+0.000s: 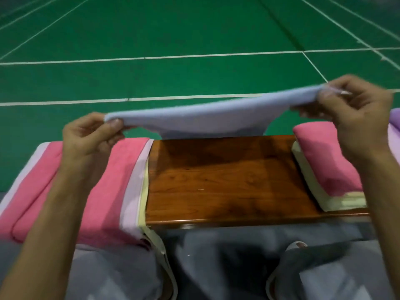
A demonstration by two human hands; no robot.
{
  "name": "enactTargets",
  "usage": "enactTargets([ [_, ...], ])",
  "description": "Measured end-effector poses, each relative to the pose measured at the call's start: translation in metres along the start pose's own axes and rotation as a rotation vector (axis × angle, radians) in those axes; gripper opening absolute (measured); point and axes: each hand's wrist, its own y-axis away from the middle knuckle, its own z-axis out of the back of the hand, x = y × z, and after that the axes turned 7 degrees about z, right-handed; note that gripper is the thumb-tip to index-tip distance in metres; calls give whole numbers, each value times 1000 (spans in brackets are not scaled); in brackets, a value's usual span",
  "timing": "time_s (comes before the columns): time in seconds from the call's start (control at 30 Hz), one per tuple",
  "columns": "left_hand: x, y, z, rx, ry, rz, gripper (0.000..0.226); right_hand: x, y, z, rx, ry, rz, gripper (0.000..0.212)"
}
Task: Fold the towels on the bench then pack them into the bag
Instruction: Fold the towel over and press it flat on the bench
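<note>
As my left hand [91, 137] and right hand [357, 118] pinch the blue towel [194, 118] taut, folding seems midway. The pink pile [121, 180] at the bench [227, 180] left end waits, packing too.

The left forearm [54, 202] and right forearm [381, 191] are bare from wrist to frame edge, and below the surface [227, 180] the legs wear plain blue-grey trousers [216, 256], creased and blurred.

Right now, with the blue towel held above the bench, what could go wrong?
The left grip and right grip pinch only the ends of the light blue towel; a slip could drop it onto the floor. The left forearm crosses the pink towel stack overhanging the bench and could drag it off.
</note>
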Motion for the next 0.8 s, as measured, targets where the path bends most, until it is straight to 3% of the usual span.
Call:
enactTargets([
  [0.1, 10, 20, 15, 166, -302, 155, 21, 7, 13, 14, 466, 324, -243, 23],
  [0.17, 16, 25, 19, 391, -533, 318, 2, 11, 24, 11, 799, 411, -516, 20],
  [0.23, 24, 26, 22, 615, -669, 496, 2, 10, 33, 3, 1042, 495, -721, 15],
  [0.37, 38, 27, 19, 798, -838, 772, 10, 4, 44, -12, 1276, 579, -918, 10],
  [0.47, 41, 25, 12, 856, -925, 948, 8, 5, 49, -22, 1376, 652, -960, 8],
  [0.57, 36, 21, 5, 883, -997, 940, 20, 9, 49, -27, 1450, 686, -981, 10],
  [0.63, 34, 20, -6, 769, -982, 778, 18, 11, 48, -25, 1425, 668, -973, 11],
  [0.67, 38, 18, -13, 611, -960, 641, 16, 8, 48, -26, 1361, 652, -929, 11],
  [0.73, 57, 15, -28, 186, -923, 310, 21, -10, 51, -33, 1103, 660, -693, 19],
  [0.8, 80, 12, -50, -56, -1012, 36, 21, -33, 60, -54, 768, 793, -344, 26],
])
